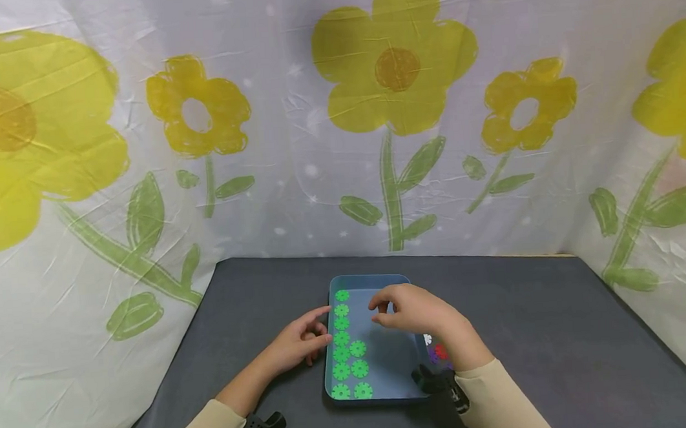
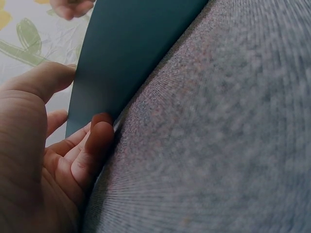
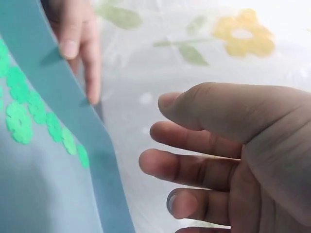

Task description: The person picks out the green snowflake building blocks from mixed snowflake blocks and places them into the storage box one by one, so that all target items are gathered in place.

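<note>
A blue rectangular tray (image 1: 393, 373) lies on the table. Several flat green flower-shaped pieces (image 1: 358, 349) lie in it, making a full column along the left side and a shorter one beside that at the near end. My left hand (image 1: 296, 342) is at the tray's left side, its thumb and forefinger touching the rim; in the left wrist view its other fingers lie loosely bent beside the tray wall (image 2: 121, 53). Over the tray's far right part hovers my right hand (image 1: 414, 308). The right wrist view shows its fingers (image 3: 160, 162) apart and loosely bent, with nothing between them.
Just right of the tray, partly hidden by my right forearm, are small red (image 1: 441, 352), white (image 1: 428, 339) and purple pieces. The dark grey cloth-covered table (image 1: 265, 289) extends around the tray. Behind it hangs a white curtain (image 1: 290, 197) printed with yellow flowers.
</note>
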A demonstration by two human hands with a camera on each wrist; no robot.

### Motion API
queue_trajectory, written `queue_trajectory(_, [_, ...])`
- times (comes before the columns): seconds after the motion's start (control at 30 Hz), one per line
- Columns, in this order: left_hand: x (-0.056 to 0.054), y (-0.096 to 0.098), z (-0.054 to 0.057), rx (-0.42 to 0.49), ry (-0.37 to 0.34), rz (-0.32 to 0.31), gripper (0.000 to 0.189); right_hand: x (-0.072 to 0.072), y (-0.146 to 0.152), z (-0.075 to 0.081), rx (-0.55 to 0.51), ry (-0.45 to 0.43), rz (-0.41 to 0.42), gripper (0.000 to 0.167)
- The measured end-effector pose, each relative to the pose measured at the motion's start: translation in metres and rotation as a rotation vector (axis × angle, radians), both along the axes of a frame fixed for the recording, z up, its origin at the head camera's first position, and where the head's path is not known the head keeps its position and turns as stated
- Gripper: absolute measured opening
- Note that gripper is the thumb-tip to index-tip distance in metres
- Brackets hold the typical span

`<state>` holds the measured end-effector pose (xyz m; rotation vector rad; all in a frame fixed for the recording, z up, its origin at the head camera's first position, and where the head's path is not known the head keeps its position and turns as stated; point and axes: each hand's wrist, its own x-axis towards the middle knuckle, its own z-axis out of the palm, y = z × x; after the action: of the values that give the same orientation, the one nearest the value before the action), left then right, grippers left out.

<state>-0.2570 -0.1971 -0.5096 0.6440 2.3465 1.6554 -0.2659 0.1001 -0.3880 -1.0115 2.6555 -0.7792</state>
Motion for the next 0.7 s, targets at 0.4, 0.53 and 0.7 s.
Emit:
queue_trajectory(0.4, [0.011, -0.016, -0.004, -0.015, -0.002, 0.054, 0.065, -0.002, 0.017, -0.015, -0.164, 0.049, -0.092, 0.02])
queue_trajectory(0.53, [0.009, -0.015, -0.002, -0.012, 0.008, 0.056, 0.065, -0.008, 0.028, -0.012, -0.187, 0.054, -0.146, 0.018])
queue_trajectory(0.7, [0.003, -0.012, 0.001, -0.015, 0.003, 0.044, 0.064, -0.013, 0.048, -0.004, -0.209, 0.063, -0.242, 0.016])
